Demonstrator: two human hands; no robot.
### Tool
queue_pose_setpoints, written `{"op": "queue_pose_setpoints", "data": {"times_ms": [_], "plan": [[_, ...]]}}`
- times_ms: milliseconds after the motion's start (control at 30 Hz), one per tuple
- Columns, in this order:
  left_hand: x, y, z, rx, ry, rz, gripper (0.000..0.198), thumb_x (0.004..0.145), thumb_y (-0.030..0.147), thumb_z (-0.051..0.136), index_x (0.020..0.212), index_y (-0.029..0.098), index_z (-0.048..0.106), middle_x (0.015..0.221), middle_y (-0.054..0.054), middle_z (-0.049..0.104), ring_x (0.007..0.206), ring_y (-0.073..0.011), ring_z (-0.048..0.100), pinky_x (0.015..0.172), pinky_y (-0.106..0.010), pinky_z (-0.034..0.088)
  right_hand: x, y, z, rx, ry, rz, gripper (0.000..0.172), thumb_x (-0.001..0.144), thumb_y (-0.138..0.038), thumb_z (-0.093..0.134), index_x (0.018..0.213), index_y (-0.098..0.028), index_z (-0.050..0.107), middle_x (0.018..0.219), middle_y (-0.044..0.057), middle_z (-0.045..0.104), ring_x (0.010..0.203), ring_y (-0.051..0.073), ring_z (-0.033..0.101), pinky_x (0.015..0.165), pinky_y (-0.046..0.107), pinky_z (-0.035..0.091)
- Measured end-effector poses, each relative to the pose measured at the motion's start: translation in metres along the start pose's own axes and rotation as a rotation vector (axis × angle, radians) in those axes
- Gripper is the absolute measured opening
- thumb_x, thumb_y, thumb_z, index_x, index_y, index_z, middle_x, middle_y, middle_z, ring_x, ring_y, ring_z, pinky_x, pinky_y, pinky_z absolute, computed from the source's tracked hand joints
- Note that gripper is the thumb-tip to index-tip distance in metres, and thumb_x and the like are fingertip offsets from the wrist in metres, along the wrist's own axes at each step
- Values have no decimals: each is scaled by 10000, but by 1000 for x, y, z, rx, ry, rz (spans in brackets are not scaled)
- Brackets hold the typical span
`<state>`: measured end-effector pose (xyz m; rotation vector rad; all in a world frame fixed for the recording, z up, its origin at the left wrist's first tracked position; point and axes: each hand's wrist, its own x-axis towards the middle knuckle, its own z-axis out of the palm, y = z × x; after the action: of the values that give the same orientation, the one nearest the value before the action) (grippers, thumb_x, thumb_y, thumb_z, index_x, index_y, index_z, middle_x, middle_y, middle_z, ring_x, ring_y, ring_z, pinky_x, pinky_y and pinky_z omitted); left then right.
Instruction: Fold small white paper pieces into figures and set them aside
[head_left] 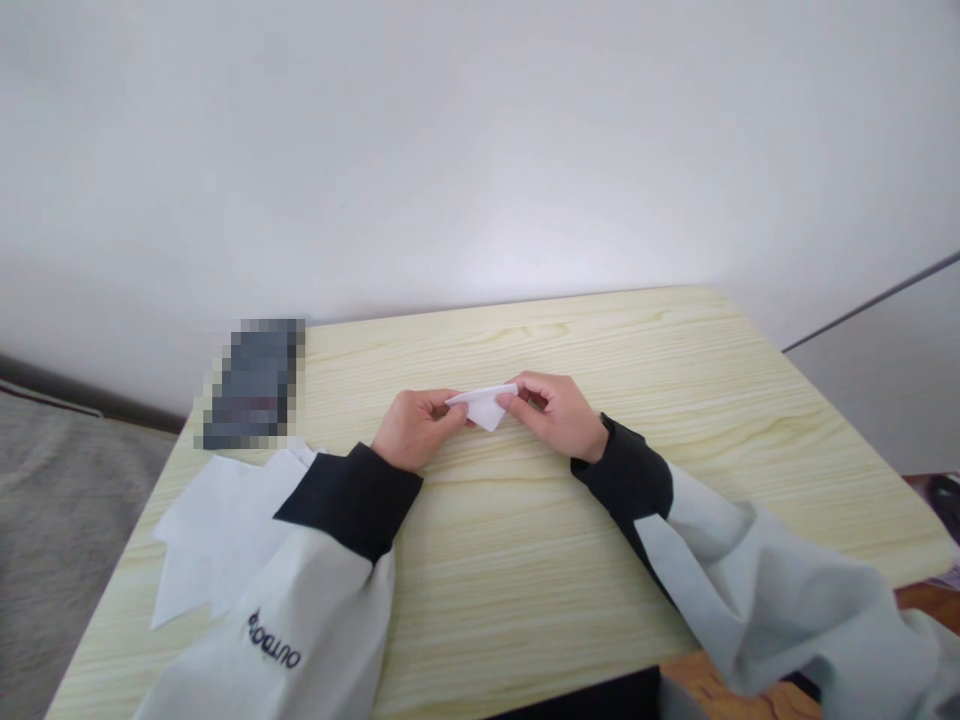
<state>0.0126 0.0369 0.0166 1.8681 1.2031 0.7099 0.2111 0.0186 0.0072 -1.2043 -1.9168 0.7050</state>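
Observation:
A small white piece of folded paper [485, 407] is held between my two hands over the middle of the table. Its upper edge runs nearly straight, and its lower side comes to a point. My left hand [421, 425] pinches the left corner between thumb and fingers. On the other side, my right hand [556, 410] grips the right corner in the same way, thumb in front. The fingertips behind the paper are partly hidden.
Loose white paper sheets [217, 525] lie at the table's left, partly under my left sleeve. Behind them is a dark blurred-out flat object [255, 385]. The pale wood-grain table [480, 580] meets a white wall [480, 150] at the back.

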Motion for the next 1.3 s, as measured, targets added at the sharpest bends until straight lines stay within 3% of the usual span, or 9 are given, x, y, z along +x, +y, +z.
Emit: {"op": "queue_pose_setpoints", "data": {"times_ms": [233,367,500,633,800,1167,1300], "plan": [[0,3,-3,-124,-81,46,283,744,299,486,758,151,727,785,-20,724,802,-205,647,770,-283,489,0,5,0,76,-14,45,289,856,-390,507,705,-157,586,582,-24,499,541,86,413,509,214,320],[0,2,1,-101,-21,38,318,744,375,563,887,134,713,785,-31,713,679,-165,615,630,-241,473,0,4,1,-11,26,-1,293,848,-370,526,646,-159,549,555,-32,460,514,78,389,503,214,306],[1,3,6,-18,21,-13,310,721,411,608,818,137,717,602,7,646,474,-90,472,443,-198,342,-1,0,2,-54,42,-75,234,840,-329,539,677,-162,561,574,-32,482,511,75,405,516,213,321],[1,5,7,-12,19,23,291,718,398,614,786,136,719,616,5,645,501,-87,475,462,-195,344,-2,-3,3,-67,-8,-116,174,828,-306,545,796,-150,616,620,-19,519,524,76,439,530,212,341],[0,5,6,36,7,11,289,729,376,578,770,130,724,572,15,622,457,-74,437,436,-189,322,-2,-2,3,-102,-52,-104,154,814,-268,542,789,-139,622,614,-18,514,525,76,436,526,210,332],[2,-6,0,-42,-39,-48,337,745,333,535,907,107,726,734,-25,716,631,-145,615,550,-194,447,3,5,-14,170,-313,41,215,829,-215,464,896,-115,642,570,-23,532,499,78,466,491,187,357],[3,-6,-2,-66,-54,-38,322,745,306,527,912,117,726,777,-25,727,696,-169,643,611,-215,484,3,8,-15,244,-336,65,228,806,-182,459,925,-118,642,603,-10,580,550,92,531,551,197,405]]}}
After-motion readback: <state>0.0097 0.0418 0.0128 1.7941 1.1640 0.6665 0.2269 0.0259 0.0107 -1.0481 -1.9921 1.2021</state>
